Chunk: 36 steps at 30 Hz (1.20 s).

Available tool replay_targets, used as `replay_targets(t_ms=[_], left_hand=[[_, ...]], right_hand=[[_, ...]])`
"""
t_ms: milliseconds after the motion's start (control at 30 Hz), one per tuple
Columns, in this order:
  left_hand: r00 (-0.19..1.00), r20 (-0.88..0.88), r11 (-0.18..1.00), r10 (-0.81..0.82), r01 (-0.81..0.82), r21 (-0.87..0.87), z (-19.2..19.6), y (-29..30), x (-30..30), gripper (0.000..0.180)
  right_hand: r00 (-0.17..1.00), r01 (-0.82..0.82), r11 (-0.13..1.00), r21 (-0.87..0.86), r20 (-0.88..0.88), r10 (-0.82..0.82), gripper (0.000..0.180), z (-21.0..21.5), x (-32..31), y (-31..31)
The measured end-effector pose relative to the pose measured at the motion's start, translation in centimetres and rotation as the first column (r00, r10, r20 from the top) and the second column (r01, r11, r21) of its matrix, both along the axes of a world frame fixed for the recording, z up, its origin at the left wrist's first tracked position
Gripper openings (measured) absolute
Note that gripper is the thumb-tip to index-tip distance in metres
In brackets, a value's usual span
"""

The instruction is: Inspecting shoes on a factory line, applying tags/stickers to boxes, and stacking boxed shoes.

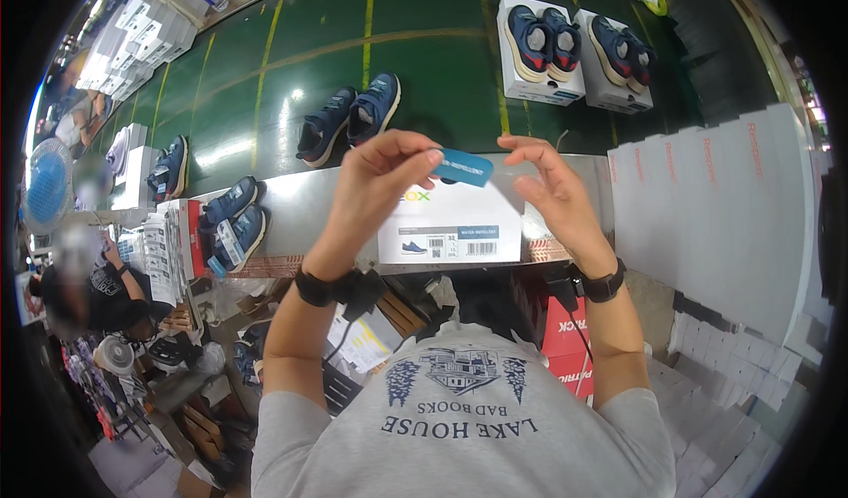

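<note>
Two boxed shoe pairs (574, 52) beyond hands

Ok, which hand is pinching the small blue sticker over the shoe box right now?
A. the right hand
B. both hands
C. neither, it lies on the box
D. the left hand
D: the left hand pinches the blue sticker at its end, above the shoe box, while the right hand hovers open beside it, apparently not gripping.

The left hand (375, 176) hides one end of the blue tag (464, 168).
</note>
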<state>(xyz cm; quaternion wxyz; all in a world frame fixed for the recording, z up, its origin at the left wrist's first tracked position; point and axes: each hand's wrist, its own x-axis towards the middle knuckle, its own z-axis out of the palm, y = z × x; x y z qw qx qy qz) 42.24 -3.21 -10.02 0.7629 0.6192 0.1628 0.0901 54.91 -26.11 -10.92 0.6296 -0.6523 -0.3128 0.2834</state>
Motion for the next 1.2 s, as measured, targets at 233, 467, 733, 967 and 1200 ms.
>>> replay_targets(t_ms=[233, 467, 733, 967, 1200], left_hand=[[0.991, -0.136, 0.996, -0.009, 0.021, 0.085, -1.8, -4.0, -0.7, 0.014], [0.982, 0.188, 0.504, 0.019, -0.172, 0.847, -3.2, -4.9, -0.9, 0.012], [0.986, 0.148, 0.531, 0.082, -0.169, 0.830, -4.0, -4.6, -1.3, 0.014], [0.982, 0.160, 0.521, 0.103, -0.191, 0.832, -4.1, -4.8, -1.3, 0.014], [0.984, 0.149, 0.511, 0.095, -0.176, 0.841, -4.2, -4.7, -1.6, 0.014]], right_hand=[[0.989, 0.025, 0.992, -0.126, 0.147, -0.006, 0.014, -1.1, -0.4, -1.1], [0.999, -0.023, 0.987, -0.158, 0.021, 0.027, 0.013, -2.7, 0.1, -1.7], [0.998, -0.056, 0.978, -0.202, -0.040, 0.049, 0.013, -2.9, 0.5, -1.0], [0.997, -0.053, 0.977, -0.207, -0.059, 0.041, 0.014, -3.5, 0.4, -0.8], [0.999, -0.048, 0.969, -0.241, -0.004, 0.049, 0.014, -3.5, 0.4, -0.6]])
